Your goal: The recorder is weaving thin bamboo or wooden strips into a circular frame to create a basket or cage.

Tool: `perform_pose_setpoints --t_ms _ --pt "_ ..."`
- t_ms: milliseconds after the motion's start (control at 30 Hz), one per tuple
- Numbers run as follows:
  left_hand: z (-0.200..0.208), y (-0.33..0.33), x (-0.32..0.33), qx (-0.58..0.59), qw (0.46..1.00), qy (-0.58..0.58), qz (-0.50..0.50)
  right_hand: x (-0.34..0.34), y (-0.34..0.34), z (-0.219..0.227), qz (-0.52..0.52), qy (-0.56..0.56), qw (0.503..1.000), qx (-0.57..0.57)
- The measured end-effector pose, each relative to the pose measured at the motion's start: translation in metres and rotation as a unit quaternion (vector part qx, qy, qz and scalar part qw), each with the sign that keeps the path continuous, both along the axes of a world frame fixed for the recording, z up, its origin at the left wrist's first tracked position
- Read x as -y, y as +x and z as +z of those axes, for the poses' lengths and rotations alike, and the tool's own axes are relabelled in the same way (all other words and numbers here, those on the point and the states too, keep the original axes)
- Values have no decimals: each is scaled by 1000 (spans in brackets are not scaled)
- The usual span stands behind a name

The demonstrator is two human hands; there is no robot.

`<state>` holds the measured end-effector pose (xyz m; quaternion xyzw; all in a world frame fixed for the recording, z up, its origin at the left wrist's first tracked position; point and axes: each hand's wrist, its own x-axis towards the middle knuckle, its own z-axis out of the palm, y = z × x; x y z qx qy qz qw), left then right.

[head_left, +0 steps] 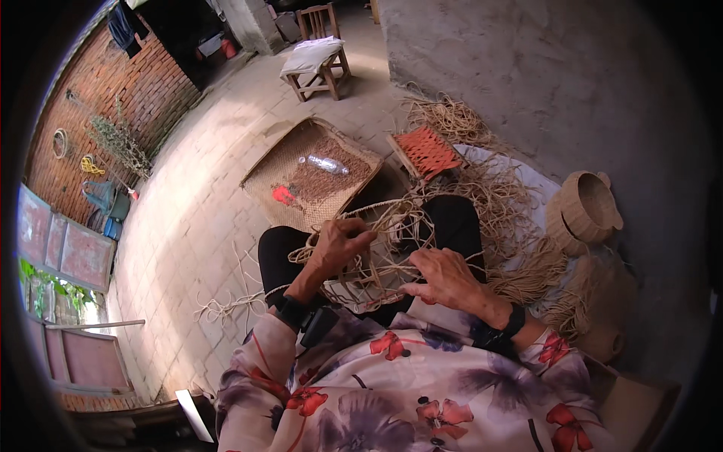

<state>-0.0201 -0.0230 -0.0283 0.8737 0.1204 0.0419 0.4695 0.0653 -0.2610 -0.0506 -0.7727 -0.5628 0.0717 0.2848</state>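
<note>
On my lap, between my knees, rests an openwork piece of tan cord (369,280), with loops and loose strands standing up around it. My left hand (337,245) is at its left side, fingers curled in and pressed together on cord. Across from it, my right hand (446,277) has its thumb and fingers closed at the right edge of the piece; a strand runs by the fingertips. The exact spot each hand pinches is partly hidden by the fingers. Loose cord ends (226,307) trail over my left leg to the floor.
A woven tray (263,169) with brown bits, a clear bottle (329,165) and a red item lies ahead. Right of it are a stool with orange webbing (427,151), heaped cord (493,203) and a woven basket (568,226). A wooden chair (320,64) stands farther back.
</note>
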Motion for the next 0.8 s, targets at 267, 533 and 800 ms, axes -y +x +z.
perform_pose_setpoints --t_ms 267,533,800 --pt "-16 -3 -12 13 1000 -23 17 59 55 27 13 18 836 -548" --pt "-14 9 -7 3 996 -89 -23 546 278 -83 -686 314 624 -202" --pt "-11 -1 -22 73 996 24 -49 312 189 -124 -585 -167 784 -119"
